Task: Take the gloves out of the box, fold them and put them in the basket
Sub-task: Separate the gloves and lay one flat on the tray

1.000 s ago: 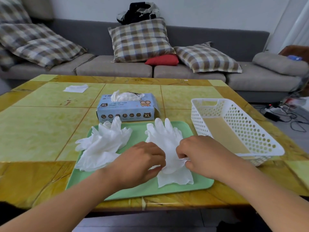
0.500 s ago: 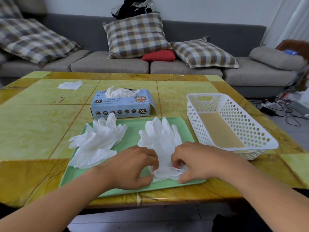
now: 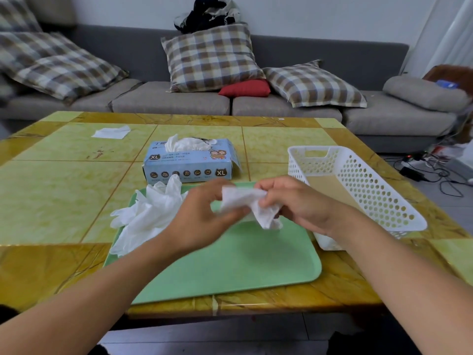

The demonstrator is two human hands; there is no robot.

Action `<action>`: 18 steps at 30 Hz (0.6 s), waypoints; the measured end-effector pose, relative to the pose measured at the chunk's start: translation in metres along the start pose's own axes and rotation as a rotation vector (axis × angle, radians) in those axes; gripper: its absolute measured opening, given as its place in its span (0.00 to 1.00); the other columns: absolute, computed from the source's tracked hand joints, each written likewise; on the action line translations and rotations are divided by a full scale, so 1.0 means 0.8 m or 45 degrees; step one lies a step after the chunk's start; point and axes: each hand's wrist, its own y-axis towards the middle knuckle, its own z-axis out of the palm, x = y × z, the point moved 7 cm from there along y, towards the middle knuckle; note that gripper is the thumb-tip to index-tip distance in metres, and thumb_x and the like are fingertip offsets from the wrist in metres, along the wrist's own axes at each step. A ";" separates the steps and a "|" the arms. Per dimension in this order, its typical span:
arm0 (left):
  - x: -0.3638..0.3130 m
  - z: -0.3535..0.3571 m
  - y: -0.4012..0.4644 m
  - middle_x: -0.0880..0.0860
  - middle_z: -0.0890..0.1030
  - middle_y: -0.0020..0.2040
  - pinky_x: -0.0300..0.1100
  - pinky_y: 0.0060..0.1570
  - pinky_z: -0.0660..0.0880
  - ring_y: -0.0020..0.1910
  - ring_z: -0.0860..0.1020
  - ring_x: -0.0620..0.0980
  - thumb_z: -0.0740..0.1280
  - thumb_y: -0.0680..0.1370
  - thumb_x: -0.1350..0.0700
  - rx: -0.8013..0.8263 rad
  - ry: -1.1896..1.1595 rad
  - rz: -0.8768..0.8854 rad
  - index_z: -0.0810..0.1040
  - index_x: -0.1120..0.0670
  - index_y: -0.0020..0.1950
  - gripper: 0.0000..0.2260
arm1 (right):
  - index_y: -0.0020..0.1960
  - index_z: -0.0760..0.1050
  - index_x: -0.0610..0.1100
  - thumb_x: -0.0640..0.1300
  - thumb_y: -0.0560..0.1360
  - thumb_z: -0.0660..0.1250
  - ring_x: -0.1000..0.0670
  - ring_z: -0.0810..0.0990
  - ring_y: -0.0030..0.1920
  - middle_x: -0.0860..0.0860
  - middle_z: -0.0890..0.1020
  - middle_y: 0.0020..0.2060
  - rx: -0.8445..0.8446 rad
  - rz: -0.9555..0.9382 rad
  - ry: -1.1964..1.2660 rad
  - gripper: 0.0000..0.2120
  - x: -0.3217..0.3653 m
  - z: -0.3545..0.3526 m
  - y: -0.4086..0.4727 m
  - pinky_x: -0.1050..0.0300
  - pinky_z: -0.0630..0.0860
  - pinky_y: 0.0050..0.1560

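The folded white disposable glove (image 3: pixel 252 204) is held in the air between both hands, above the far half of the pale green plastic tray (image 3: pixel 230 262) that sits at the near edge of the yellow-green tiled worktop (image 3: pixel 58 196). The left hand (image 3: pixel 202 216) pinches its left end with curled fingers; the right hand (image 3: pixel 294 201) pinches the right end, where loose corners hang down crumpled. The glove's long axis runs left to right, roughly along the worktop's near edge.

The white perforated plastic basket (image 3: pixel 368 185) stands just beside the tray toward the worktop's right edge, and looks empty. It lies directly to the right of the glove, so the right hand is nearer and is the likely one to carry the bundle over the basket's near wall.

The glove looks thin, limp and wrinkled, a rough packet rather than a neat one; it may spring open once released.

A loose heap of unfolded white gloves (image 3: pixel 151 211) lies on the tray's left side. Beyond the tray, the light blue cardboard glove box (image 3: pixel 190 166) has another glove poking from its top slot.
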 end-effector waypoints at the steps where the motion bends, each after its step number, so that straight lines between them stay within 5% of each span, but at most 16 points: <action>1: -0.006 -0.010 0.008 0.46 0.85 0.42 0.37 0.40 0.76 0.40 0.82 0.43 0.76 0.74 0.50 -0.057 -0.192 -0.117 0.84 0.49 0.46 0.05 | 0.48 0.77 0.37 0.42 0.69 0.67 0.47 0.74 0.42 0.44 0.77 0.40 -0.022 -0.039 0.254 0.11 0.009 -0.003 0.002 0.54 0.69 0.44; 5: -0.020 -0.032 0.026 0.52 0.86 0.41 0.48 0.43 0.80 0.40 0.84 0.50 0.75 0.74 0.47 -0.162 -0.541 -0.428 0.85 0.54 0.45 0.10 | 0.61 0.80 0.45 0.56 0.71 0.73 0.46 0.80 0.56 0.47 0.82 0.56 -0.052 -0.219 0.594 0.23 0.031 -0.008 -0.004 0.48 0.75 0.61; 8: -0.025 -0.049 0.026 0.53 0.87 0.44 0.55 0.49 0.83 0.44 0.86 0.54 0.75 0.75 0.50 -0.298 -0.549 -0.460 0.85 0.55 0.49 0.10 | 0.65 0.80 0.45 0.62 0.60 0.81 0.44 0.80 0.62 0.46 0.82 0.61 -0.064 -0.194 0.568 0.38 0.031 0.012 -0.013 0.46 0.73 0.67; 10: -0.032 -0.052 0.022 0.53 0.87 0.44 0.59 0.49 0.83 0.44 0.86 0.55 0.75 0.75 0.51 -0.310 -0.505 -0.450 0.85 0.55 0.50 0.09 | 0.62 0.81 0.44 0.60 0.59 0.83 0.43 0.82 0.60 0.43 0.84 0.59 -0.132 -0.165 0.597 0.36 0.034 0.024 -0.018 0.46 0.75 0.64; 14: -0.051 -0.048 0.021 0.53 0.87 0.44 0.53 0.46 0.83 0.44 0.86 0.54 0.75 0.75 0.53 -0.249 -0.491 -0.420 0.84 0.55 0.51 0.08 | 0.57 0.83 0.40 0.48 0.76 0.72 0.41 0.84 0.55 0.40 0.86 0.54 -0.434 -0.147 0.577 0.14 0.052 0.015 -0.028 0.44 0.78 0.61; 18: -0.080 -0.048 0.055 0.54 0.87 0.47 0.44 0.44 0.82 0.45 0.86 0.52 0.70 0.79 0.51 -0.137 -0.650 -0.444 0.85 0.55 0.52 0.09 | 0.61 0.80 0.33 0.43 0.81 0.67 0.39 0.83 0.56 0.37 0.84 0.55 -0.499 -0.142 0.507 0.15 0.086 -0.034 -0.038 0.43 0.79 0.60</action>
